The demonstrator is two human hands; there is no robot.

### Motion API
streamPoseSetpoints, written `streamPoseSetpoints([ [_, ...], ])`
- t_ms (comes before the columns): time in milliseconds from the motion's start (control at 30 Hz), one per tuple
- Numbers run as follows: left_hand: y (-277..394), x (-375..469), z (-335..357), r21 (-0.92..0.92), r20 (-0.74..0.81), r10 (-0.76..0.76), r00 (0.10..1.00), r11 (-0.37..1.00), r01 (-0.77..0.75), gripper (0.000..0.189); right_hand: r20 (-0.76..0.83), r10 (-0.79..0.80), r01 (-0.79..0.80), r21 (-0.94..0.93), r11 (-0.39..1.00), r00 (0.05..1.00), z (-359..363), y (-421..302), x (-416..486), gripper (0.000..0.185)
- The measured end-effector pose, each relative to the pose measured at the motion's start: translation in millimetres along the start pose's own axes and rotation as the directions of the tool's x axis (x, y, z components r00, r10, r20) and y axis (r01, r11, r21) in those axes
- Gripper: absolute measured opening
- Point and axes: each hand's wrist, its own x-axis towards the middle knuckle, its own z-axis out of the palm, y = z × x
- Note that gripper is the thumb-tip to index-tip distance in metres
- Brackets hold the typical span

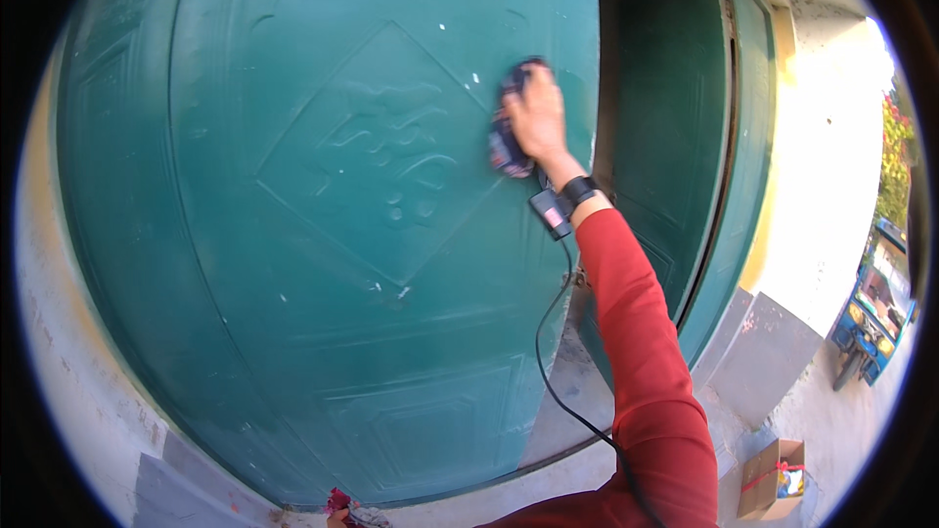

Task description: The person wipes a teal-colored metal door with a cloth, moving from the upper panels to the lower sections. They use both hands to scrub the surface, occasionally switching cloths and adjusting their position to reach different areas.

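My right hand (541,117) presses a bunched dark patterned cloth (508,143) against the green panelled door (411,235). The fingers lie over the cloth, near the door's free edge, and both hand and cloth are blurred. On that wrist sits a black band with a small black box (550,214), from which a black cable (543,352) runs down along the red sleeve. At the bottom rim only a bit of my left hand (337,519) shows, holding a dark red crumpled item (338,501) with clear plastic beside it. Small white specks dot the door.
A second green door leaf (664,132) stands ajar at the right, with a dark gap between the leaves. A door latch (579,278) juts there. On the ground at lower right is an open cardboard box (763,484) with red ribbon. A blue three-wheeled vehicle (869,323) stands outside.
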Motion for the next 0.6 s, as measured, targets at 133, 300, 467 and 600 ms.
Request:
streamPoseSetpoints([
  [133, 10.6, 2.3, 1.3, -0.012, -0.009, -0.007, 1.000, 1.000, 0.007, 0.036, -0.163, 0.263, -0.294, -0.210, 0.932, 0.951, -11.4, 48.7, 43.2, 0.079],
  [300, 19.9, 5.1, 4.9, -0.017, -0.006, -0.001, 1.000, 1.000, 0.001, 0.036, -0.190, 0.094, -0.126, -0.162, 0.979, 0.977, 21.5, -11.9, 72.5, 0.078],
  [467, 27.4, 8.7, 5.0, -0.017, -0.011, 0.001, 1.000, 1.000, -0.002, 0.035, 0.019, -0.260, 0.258, -0.192, 0.947, 0.965, 30.9, -58.9, 66.6, 0.072],
  [600, 34.9, 10.0, -0.3, -0.030, -0.007, 0.008, 1.000, 1.000, -0.008, 0.035, -0.128, 0.107, -0.134, -0.227, 0.965, 0.986, 22.9, -17.4, 94.3, 0.080],
])
